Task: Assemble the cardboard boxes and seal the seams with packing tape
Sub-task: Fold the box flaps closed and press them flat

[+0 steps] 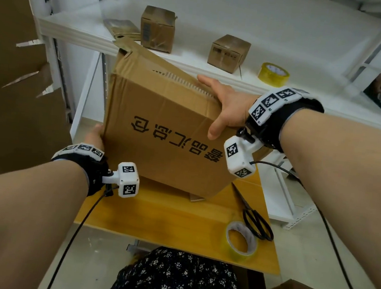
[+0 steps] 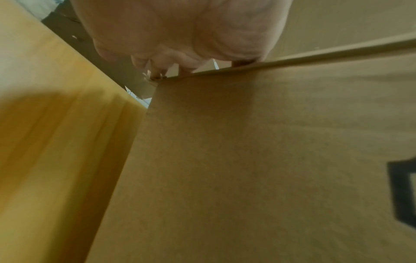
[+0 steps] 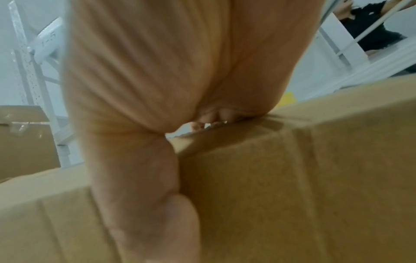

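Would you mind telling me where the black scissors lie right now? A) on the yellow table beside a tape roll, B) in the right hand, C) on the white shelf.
A: the scissors lie on the yellow table, beside the tape roll.

Black upside-down Chinese print, roughly "食品汇总包", on the cardboard box [image 1: 163, 127]; shelf-box labels illegible.
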`<action>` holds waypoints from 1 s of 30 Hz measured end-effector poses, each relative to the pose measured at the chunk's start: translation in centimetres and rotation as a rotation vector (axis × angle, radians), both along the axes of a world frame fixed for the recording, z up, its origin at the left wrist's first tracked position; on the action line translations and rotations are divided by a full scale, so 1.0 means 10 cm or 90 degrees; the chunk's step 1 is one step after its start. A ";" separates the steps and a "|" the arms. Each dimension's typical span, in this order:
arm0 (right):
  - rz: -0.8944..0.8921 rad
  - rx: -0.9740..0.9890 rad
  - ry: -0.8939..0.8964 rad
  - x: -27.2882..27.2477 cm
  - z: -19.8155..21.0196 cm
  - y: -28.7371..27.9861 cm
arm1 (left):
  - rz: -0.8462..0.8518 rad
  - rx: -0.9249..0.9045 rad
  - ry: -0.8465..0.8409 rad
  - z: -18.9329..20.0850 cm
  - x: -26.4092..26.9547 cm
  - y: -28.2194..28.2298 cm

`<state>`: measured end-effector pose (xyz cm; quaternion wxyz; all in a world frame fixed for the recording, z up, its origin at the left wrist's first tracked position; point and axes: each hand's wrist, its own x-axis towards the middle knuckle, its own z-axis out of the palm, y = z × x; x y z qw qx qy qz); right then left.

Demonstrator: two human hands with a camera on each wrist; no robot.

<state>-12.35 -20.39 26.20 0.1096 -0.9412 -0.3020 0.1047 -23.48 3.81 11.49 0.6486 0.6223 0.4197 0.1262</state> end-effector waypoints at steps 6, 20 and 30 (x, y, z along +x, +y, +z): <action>-0.020 0.089 0.065 0.10 0.01 -0.16 | 0.056 -0.192 -0.070 -0.14 0.08 0.14; -0.036 0.070 0.142 0.17 0.07 -0.28 | 0.009 -0.109 -0.061 -0.27 0.12 0.18; -0.084 0.070 0.201 0.13 -0.11 -0.35 | 0.099 -0.156 -0.130 -0.18 0.14 0.29</action>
